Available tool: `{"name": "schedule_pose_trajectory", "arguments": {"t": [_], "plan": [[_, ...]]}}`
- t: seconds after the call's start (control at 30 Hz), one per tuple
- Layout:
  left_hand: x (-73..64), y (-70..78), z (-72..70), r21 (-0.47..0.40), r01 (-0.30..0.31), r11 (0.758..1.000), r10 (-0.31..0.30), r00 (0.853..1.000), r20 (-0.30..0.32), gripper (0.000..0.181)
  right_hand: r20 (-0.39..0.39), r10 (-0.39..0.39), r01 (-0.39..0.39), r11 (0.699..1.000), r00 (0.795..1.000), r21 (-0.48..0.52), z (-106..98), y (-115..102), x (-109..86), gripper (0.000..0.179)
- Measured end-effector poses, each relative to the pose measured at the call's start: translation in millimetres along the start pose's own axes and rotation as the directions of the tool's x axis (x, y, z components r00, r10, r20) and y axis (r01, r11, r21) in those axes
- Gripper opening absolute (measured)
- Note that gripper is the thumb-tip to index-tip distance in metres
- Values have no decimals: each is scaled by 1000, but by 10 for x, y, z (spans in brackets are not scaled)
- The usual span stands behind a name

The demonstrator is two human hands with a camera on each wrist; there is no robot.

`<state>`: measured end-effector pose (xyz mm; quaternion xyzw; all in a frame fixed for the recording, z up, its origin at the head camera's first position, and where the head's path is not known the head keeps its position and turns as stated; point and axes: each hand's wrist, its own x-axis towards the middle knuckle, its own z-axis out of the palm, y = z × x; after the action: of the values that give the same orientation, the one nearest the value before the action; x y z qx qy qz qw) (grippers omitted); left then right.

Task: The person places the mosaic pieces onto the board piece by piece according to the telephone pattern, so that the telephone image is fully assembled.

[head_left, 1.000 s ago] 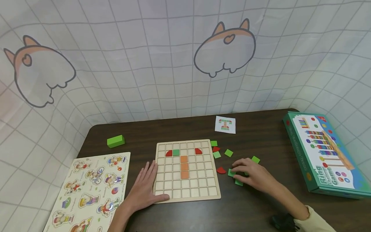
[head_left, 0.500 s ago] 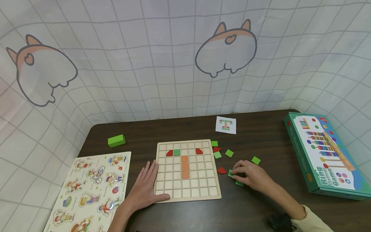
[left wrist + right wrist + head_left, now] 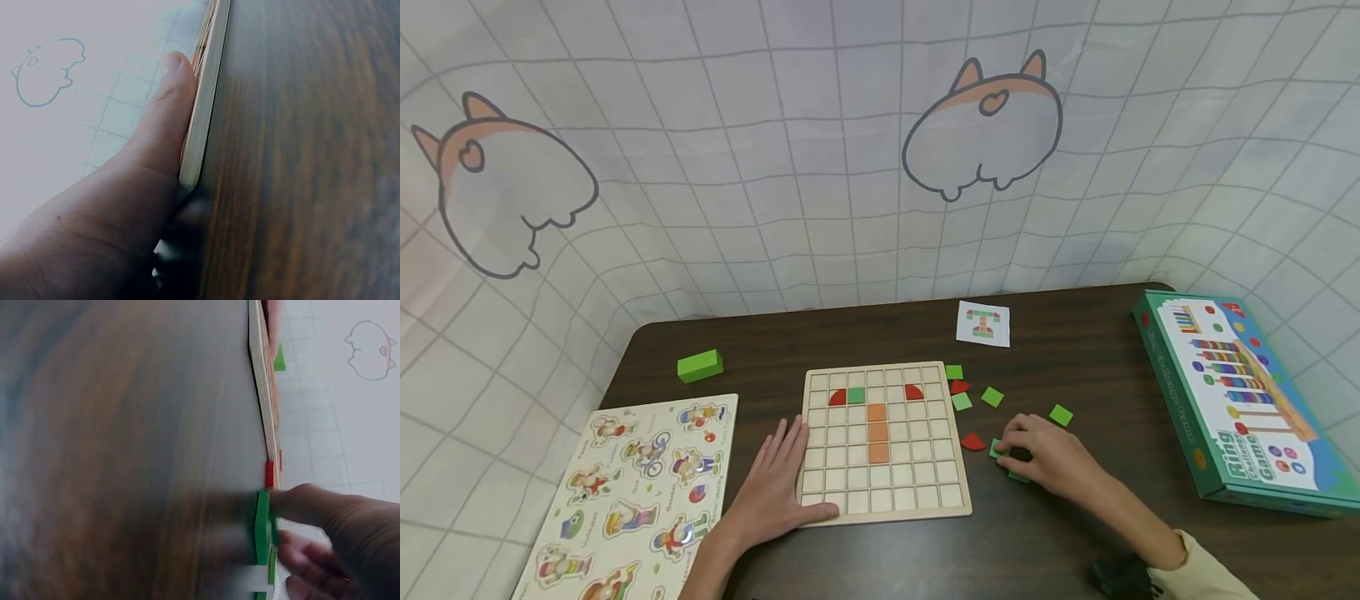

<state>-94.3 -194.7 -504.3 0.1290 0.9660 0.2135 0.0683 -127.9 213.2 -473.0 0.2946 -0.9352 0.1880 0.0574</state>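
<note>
From far away I watch the left hand [image 3: 771,487] lie on the left side of the wooden board [image 3: 925,475], with its fingers straight and its thumb spread out over the near edge. The right hand [image 3: 1052,457] is over the table [image 3: 865,558], to the right of the board. I see its thumb and a finger pinch a small green tile [image 3: 275,530]. Another green tile [image 3: 1018,477] lies just beside that hand, and a red piece [image 3: 973,442] lies between the hand and the board. In the board I see three orange squares [image 3: 877,432] in a line, one green square [image 3: 856,395] and two red round-sided pieces [image 3: 913,392]. A little picture card [image 3: 983,323] lies behind the board. I see a picture puzzle [image 3: 625,542] on the left, a green block [image 3: 700,366] behind it and a big box [image 3: 1247,400] far to the right
</note>
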Motion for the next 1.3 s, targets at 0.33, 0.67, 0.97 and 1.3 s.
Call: {"name": "schedule_pose_trajectory", "arguments": {"t": [0.33, 0.67, 0.97, 1.3], "plan": [[-12, 18, -14, 10, -4, 1000, 4, 1000, -6, 124, -138, -166, 178, 981, 976, 82, -63, -213, 324, 22], [-6, 4, -13, 11, -4, 1000, 4, 1000, -5, 124, 48, -216, 208, 968, 975, 141, 154, -582, 1233, 19], [-1, 21, -8, 0, 3, 1000, -3, 1000, 19, 125, 231, -223, 213, 975, 947, 69, 371, -628, 1600, 21], [-8, 15, -16, 9, 4, 1000, -4, 1000, 14, 124, 238, -235, 220, 972, 942, 87, 438, -606, 1686, 20]]}}
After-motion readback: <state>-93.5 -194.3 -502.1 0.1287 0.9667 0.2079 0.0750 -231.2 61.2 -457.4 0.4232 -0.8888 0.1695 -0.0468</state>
